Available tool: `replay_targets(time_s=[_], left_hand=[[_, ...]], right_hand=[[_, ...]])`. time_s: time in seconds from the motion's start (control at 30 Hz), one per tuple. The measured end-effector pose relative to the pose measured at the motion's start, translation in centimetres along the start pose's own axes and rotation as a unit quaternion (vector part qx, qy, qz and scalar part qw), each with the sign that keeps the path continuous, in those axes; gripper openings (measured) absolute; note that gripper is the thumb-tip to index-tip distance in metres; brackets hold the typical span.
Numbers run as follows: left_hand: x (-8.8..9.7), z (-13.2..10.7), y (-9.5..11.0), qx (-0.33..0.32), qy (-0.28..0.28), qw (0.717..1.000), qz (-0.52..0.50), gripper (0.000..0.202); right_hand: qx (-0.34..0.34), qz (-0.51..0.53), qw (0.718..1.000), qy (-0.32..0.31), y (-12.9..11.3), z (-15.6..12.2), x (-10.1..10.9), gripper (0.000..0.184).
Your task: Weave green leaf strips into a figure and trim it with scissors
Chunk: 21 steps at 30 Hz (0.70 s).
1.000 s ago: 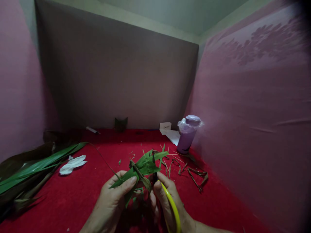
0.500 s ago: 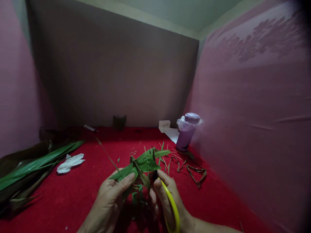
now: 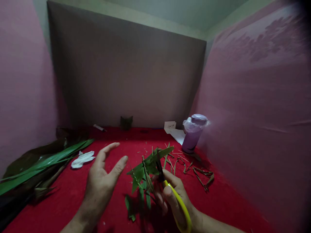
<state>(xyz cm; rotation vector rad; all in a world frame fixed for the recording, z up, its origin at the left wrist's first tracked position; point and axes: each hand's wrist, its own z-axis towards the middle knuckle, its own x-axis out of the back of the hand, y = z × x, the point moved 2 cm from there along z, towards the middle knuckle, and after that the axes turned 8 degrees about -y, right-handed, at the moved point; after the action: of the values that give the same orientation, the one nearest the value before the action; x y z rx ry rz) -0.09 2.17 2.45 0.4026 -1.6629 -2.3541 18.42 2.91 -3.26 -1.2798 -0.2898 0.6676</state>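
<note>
My left hand [image 3: 103, 179] is raised over the red cloth, thumb and fingers spread, with nothing in it. In my right hand [image 3: 178, 194] is a pair of scissors with a yellow handle [image 3: 182, 210] and dark blades [image 3: 160, 168]. A folded green leaf piece [image 3: 138, 171] with a brownish strip and thin sticks through it sits at the blades and right fingertips. Those fingers seem to support it too, though their grip is partly hidden. Below it, a cut green leaf scrap [image 3: 130, 207] shows near the cloth.
Long green leaves [image 3: 51, 161] lie at left beside a crumpled white tissue [image 3: 83, 159]. A syringe-like item [image 3: 99, 128] and a dark green pointed piece [image 3: 126, 122] are at the back. Right: white papers [image 3: 178, 135], a purple tumbler [image 3: 191, 139], brown strips [image 3: 205, 176], pink wall [image 3: 255, 129].
My left hand has let go of the leaf piece and moved left, its fingers opening. The leaf piece stays at my right hand with the scissors. The view has turned slightly left.
</note>
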Motion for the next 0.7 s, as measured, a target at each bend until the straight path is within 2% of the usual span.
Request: replay_targets(time_s=[0.13, 0.27, 0.37, 0.53, 0.7], left_hand=[[0.0, 0.4, 0.8, 0.033, -0.143, 0.989, 0.005, 0.051], [0.1, 0.7, 0.6, 0.091, -0.237, 0.967, -0.008, 0.058], [0.1, 0.6, 0.7, 0.101, -0.289, 0.952, 0.0, 0.05], [-0.4, 0.2, 0.5, 0.158, -0.339, 0.926, -0.047, 0.021], [-0.2, 0.6, -1.1, 0.184, -0.301, 0.935, -0.035, 0.022]], right_hand=[[-0.008, -0.027, 0.998, -0.06, -0.4, -0.4, 0.1, 0.06], [-0.019, -0.045, 0.994, -0.099, -0.4, -0.5, 0.5, 0.065], [-0.036, -0.041, 0.989, -0.136, -0.6, -0.4, 0.4, 0.067], [-0.058, -0.026, 0.984, -0.167, -0.9, -0.6, 0.0, 0.067], [-0.054, -0.029, 0.984, -0.169, -0.1, -0.8, 0.1, 0.064]])
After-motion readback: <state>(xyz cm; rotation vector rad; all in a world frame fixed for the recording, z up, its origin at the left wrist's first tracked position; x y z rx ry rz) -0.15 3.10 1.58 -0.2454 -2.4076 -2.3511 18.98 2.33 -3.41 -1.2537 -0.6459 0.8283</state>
